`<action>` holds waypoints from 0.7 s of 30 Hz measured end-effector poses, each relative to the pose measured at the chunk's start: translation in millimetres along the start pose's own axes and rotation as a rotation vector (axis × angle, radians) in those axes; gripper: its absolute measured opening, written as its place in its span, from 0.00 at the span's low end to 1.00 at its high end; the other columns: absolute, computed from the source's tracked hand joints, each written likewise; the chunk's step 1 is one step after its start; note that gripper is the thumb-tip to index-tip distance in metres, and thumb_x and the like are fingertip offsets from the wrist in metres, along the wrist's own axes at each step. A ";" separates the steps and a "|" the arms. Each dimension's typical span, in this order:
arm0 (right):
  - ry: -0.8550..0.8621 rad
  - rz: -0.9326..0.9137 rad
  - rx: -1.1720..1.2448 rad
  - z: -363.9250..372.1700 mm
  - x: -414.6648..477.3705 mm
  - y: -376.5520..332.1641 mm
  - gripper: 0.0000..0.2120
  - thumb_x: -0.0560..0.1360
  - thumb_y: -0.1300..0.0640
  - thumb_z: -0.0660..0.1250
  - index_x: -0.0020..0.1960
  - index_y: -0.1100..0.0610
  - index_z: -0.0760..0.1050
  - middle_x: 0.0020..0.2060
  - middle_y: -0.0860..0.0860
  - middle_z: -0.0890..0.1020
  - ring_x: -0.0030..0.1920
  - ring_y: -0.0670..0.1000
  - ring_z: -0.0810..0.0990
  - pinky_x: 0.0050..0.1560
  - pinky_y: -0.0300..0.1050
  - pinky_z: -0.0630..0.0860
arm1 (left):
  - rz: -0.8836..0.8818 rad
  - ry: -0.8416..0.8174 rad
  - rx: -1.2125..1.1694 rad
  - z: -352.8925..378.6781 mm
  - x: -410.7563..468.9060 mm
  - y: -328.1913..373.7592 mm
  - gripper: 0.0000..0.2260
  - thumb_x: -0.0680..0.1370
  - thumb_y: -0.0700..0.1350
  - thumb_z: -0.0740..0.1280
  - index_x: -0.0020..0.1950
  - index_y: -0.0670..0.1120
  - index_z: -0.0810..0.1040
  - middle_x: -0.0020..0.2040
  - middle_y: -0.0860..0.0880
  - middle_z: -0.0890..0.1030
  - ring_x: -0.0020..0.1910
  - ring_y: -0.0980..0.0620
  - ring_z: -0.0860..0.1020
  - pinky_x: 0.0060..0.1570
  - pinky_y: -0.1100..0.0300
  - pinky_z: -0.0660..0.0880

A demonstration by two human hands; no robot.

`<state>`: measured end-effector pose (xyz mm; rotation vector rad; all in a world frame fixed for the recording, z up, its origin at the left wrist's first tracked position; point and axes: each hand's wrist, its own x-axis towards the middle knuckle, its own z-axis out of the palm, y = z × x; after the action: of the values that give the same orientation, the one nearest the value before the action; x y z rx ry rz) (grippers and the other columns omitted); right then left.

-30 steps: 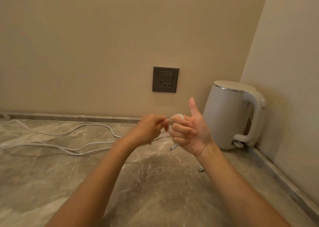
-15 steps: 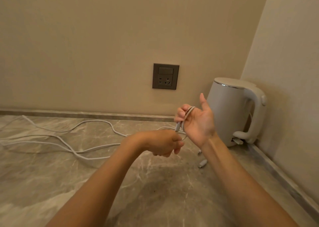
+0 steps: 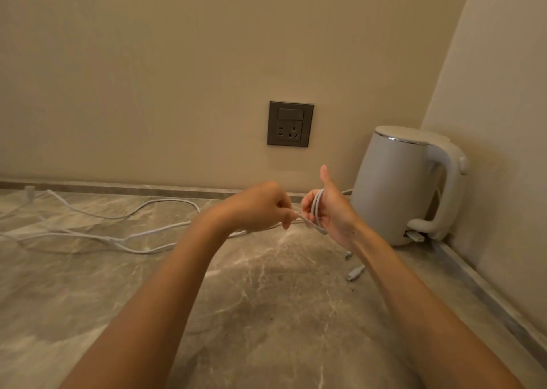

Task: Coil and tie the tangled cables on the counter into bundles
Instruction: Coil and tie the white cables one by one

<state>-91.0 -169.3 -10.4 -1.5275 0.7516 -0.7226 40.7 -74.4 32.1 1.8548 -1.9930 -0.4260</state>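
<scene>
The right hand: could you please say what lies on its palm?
Loops of thin white cable cross the right hand, pinched by the left hand; their run behind it is hidden.

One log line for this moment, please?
step: coiling | left hand: pinches white cable | right hand: cable looped round it

I count one left hand, one right hand, one kettle, one wall socket. Lower right I see two loose plugs; the cables tangle past counting.
</scene>
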 end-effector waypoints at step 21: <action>-1.023 0.152 0.879 8.1 -5.1 -6.7 0.35 0.69 0.25 0.45 0.29 0.56 0.62 0.18 0.50 0.63 0.20 0.46 0.59 0.22 0.37 0.57 | 0.135 0.482 -0.182 17.9 15.5 -13.3 0.15 0.79 0.43 0.61 0.32 0.50 0.74 0.26 0.53 0.71 0.26 0.59 0.69 0.32 0.59 0.63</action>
<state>-87.2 -160.0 -4.5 -0.8102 -0.2327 -0.0421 43.2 -91.7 11.2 1.5230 -1.6753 -0.1005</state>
